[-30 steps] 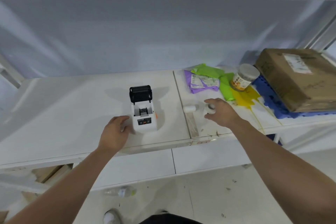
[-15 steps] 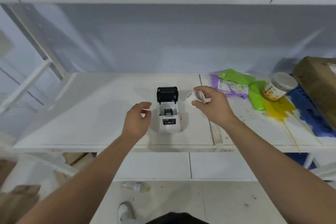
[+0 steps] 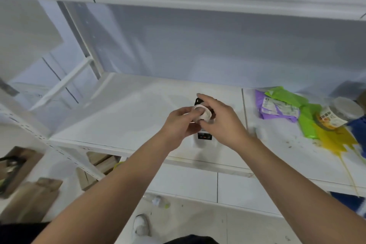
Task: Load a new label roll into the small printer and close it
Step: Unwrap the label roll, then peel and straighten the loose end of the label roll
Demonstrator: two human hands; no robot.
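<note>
Bare forearms, no sleeves, left hand (image 3: 179,125) & right hand (image 3: 223,123) ungloved, white shoe (image 3: 141,225), dark trousers (image 3: 190,239)

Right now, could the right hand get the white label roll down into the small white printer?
Probably yes. Both the right hand and left hand hold the white label roll just above the small white printer, whose black lid seems raised; nothing visible lies between.

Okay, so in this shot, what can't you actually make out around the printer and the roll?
All in the head view:
- Small white printer: its open compartment is hidden behind both hands; only the front panel shows.
- Black printer lid: mostly covered by the right hand.
- White label roll: the left hand fingers hide its left end; any loose end cannot be told.
- Lidded round jar: label print blurred, unreadable.
</note>
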